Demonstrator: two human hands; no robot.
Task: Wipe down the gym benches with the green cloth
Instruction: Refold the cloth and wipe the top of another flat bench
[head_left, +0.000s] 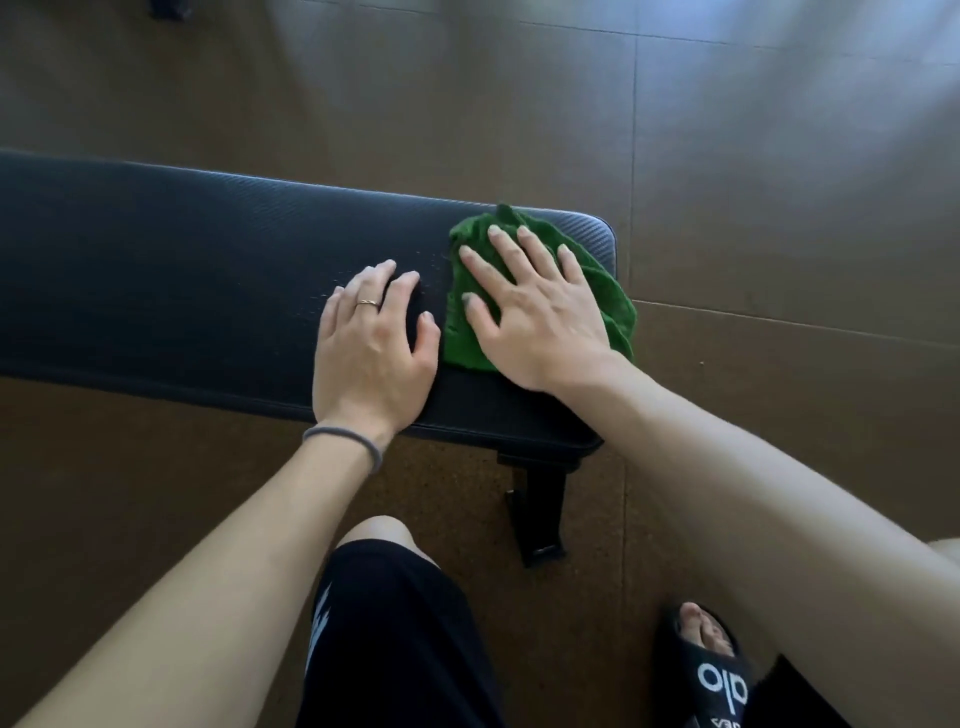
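On the right end of the padded black gym bench (208, 270), the person's right hand (535, 322) lies flat on the crumpled green terry cloth (613, 296), fingers straight and spread, pressing it down without curling round it. Just to the left, the left hand (371, 345) rests on the bare pad, its fingers bent and propped on their tips and holding nothing; it sits near the cloth's edge, though I cannot tell if they touch. A thin ring and a grey hair band on the wrist (345, 441) mark that arm.

The cloth hangs a little over the bench's right end, so a stroke further right could push it off onto the brown rubber floor (727, 156). With only a flat palm on it, the bunched cloth might also slip or roll under the hand and miss patches.

The bench's long axis runs left to right, its rounded end pointing right; most of its length lies to the left.
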